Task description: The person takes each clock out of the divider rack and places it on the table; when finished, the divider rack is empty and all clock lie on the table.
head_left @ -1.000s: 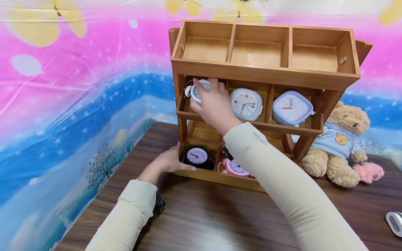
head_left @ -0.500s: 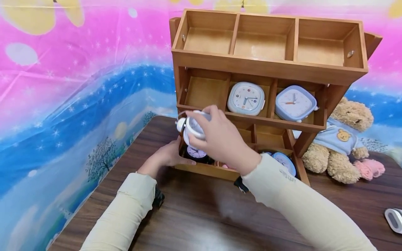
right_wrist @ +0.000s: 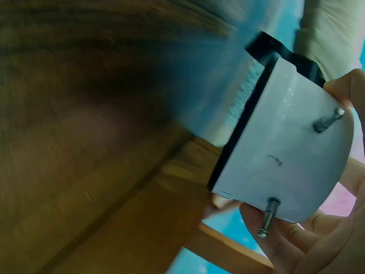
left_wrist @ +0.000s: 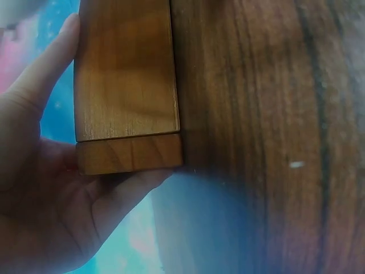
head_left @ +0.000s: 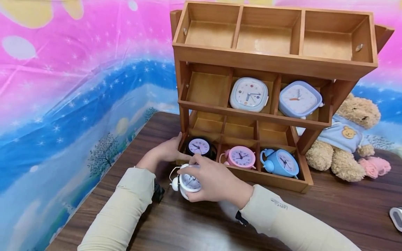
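Observation:
A white twin-bell alarm clock [head_left: 190,183] is gripped by my right hand [head_left: 213,179], tilted above the table in front of the shelf. In the right wrist view, the clock's underside [right_wrist: 291,148] shows two metal feet, with fingers round its edge. My left hand [head_left: 164,151] grips the lower left corner of the wooden shelf [head_left: 273,179]; the left wrist view shows thumb and fingers on either side of the shelf's end [left_wrist: 128,74]. Close to both hands, a black alarm clock [head_left: 199,146] sits in the bottom left compartment, partly hidden by the right hand.
In the bottom row are a pink alarm clock [head_left: 241,157] and a blue alarm clock [head_left: 282,163]. The middle row holds a pale square clock [head_left: 249,94] and a lilac-blue clock [head_left: 300,98]. A teddy bear [head_left: 351,136] and pink yarn [head_left: 375,165] stand right of the shelf.
My right hand has lifted the white alarm clock out of the middle row's left compartment and brought it down in front of the bottom row. The left hand stays on the shelf's corner.

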`<act>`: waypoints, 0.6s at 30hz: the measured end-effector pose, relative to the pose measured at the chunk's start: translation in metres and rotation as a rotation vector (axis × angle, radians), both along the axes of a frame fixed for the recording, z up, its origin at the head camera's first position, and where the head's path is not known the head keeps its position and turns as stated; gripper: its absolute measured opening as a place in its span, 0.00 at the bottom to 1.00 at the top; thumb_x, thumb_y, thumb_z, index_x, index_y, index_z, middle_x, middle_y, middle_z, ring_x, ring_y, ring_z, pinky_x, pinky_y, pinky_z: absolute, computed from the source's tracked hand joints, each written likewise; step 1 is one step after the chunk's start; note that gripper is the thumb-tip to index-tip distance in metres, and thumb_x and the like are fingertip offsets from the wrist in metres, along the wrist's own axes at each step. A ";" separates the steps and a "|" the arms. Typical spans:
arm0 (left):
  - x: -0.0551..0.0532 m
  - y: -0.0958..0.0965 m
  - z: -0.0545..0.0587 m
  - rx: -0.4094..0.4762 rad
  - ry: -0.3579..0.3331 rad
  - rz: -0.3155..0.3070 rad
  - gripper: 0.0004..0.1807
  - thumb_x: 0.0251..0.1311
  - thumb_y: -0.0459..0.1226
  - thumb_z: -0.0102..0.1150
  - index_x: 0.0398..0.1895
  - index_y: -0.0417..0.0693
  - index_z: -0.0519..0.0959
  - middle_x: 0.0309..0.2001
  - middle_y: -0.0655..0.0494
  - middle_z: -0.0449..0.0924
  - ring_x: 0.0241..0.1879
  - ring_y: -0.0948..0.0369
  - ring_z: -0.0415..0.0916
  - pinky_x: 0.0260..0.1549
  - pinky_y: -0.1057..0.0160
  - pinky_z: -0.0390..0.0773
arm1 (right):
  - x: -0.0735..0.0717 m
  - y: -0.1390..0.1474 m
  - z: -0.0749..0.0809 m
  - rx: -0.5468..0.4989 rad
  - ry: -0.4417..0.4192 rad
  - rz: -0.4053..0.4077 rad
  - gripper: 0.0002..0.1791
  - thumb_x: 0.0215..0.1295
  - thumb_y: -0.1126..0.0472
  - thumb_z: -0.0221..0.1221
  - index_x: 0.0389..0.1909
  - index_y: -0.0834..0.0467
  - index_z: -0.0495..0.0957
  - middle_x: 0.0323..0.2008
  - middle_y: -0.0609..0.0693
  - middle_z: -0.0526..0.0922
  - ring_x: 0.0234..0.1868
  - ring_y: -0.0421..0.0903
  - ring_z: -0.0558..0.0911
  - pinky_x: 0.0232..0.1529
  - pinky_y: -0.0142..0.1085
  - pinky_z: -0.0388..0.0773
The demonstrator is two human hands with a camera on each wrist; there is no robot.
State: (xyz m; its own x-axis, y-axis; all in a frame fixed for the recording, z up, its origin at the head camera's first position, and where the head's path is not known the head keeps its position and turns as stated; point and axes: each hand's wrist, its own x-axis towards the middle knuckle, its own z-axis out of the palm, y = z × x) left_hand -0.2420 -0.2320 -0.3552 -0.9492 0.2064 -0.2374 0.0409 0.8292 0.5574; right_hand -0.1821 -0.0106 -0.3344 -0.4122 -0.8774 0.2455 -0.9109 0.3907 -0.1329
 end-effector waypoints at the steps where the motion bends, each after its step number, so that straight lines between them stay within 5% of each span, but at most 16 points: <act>1: 0.000 0.001 0.000 0.004 0.001 0.000 0.61 0.62 0.54 0.65 0.78 0.35 0.32 0.77 0.32 0.43 0.73 0.40 0.51 0.67 0.43 0.60 | 0.000 -0.001 -0.003 0.008 -0.013 0.001 0.27 0.57 0.42 0.66 0.59 0.44 0.81 0.49 0.50 0.73 0.40 0.42 0.77 0.38 0.36 0.79; 8: 0.000 0.005 0.001 -0.004 -0.002 0.012 0.61 0.62 0.54 0.65 0.78 0.37 0.32 0.77 0.34 0.41 0.74 0.40 0.49 0.68 0.42 0.58 | -0.001 -0.006 -0.019 0.041 -0.093 -0.012 0.28 0.58 0.44 0.66 0.60 0.45 0.80 0.50 0.49 0.71 0.42 0.41 0.75 0.39 0.34 0.78; 18: 0.004 0.003 0.003 0.015 -0.016 0.029 0.61 0.61 0.54 0.65 0.79 0.38 0.31 0.78 0.35 0.40 0.74 0.40 0.47 0.68 0.41 0.57 | -0.001 -0.009 -0.027 0.048 -0.081 -0.009 0.29 0.58 0.44 0.66 0.61 0.44 0.79 0.52 0.51 0.71 0.43 0.42 0.76 0.35 0.35 0.78</act>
